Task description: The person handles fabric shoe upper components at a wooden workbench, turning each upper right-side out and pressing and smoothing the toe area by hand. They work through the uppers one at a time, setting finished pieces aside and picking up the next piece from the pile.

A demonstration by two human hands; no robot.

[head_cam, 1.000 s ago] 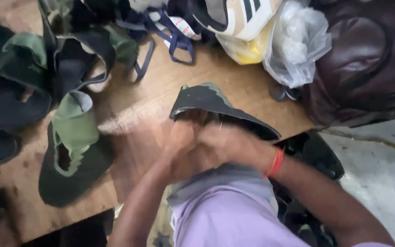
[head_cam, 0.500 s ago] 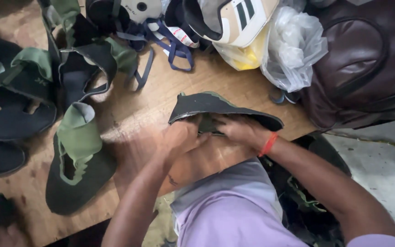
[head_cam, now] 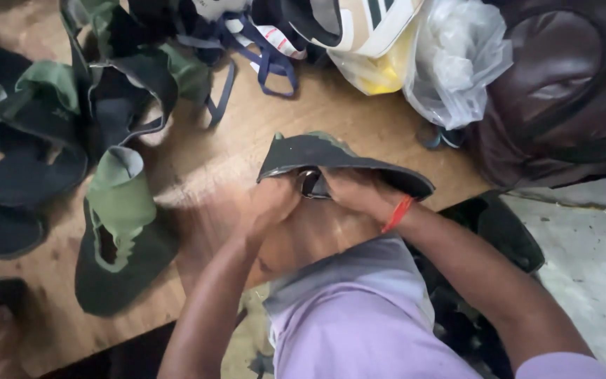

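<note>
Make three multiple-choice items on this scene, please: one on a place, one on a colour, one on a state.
1. Where does the green shoe upper lie?
A. on the wooden table
B. inside the clear plastic bag
C. on the grey floor

2. What colour is the wrist band?
A. blue
B. red
C. white

3. How is the dark sole held?
A. lying free
B. by one hand
C. by both hands

Answers: 1 A, it rests flat on the wood. 2 B, it shows red on the right hand wrist. 3 C, the left hand also has its grip under it.
</note>
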